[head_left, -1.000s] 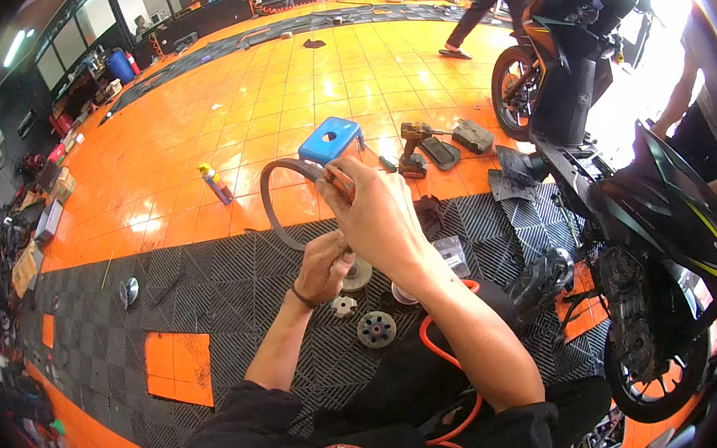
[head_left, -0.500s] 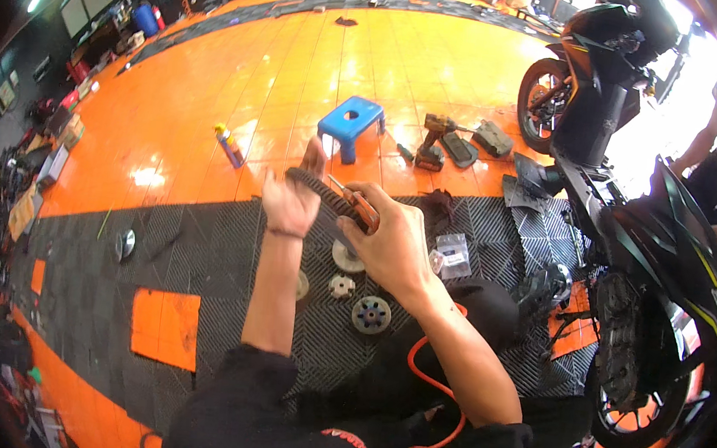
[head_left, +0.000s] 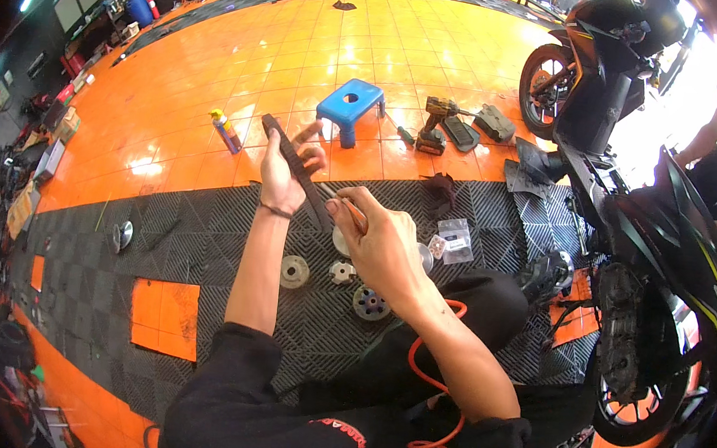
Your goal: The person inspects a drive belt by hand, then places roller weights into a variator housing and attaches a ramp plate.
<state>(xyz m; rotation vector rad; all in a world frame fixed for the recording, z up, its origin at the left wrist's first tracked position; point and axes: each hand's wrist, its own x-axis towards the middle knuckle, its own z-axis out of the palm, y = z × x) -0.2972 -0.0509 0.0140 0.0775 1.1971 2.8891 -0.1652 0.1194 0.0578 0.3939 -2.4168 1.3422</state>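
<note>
My left hand (head_left: 280, 174) is wrapped around a black ribbed drive belt (head_left: 297, 166), held tilted above the mat with the thumb along it. Some of its fingers show behind the belt. Closed around an orange air blow gun (head_left: 359, 219) is my right hand (head_left: 386, 248), and the thin metal nozzle points at the belt. Below the hands lie a pale metal disc (head_left: 294, 272), a small notched metal plate (head_left: 341, 272) and a round part with dark rollers (head_left: 370, 303). Another pale disc (head_left: 341, 240) is partly hidden by my right hand.
Ahead stand a blue stool (head_left: 352, 100), a spray can (head_left: 226, 131) and a cordless drill (head_left: 433, 126). A partly stripped scooter (head_left: 623, 222) fills the right side, with another person's arm (head_left: 707, 139) beyond. An orange hose (head_left: 421, 366) runs under my right forearm.
My left hand has gone from spread fingers beside the belt to gripping it. The belt now stands steeper and further left. My right hand keeps the blow gun, slightly lower.
</note>
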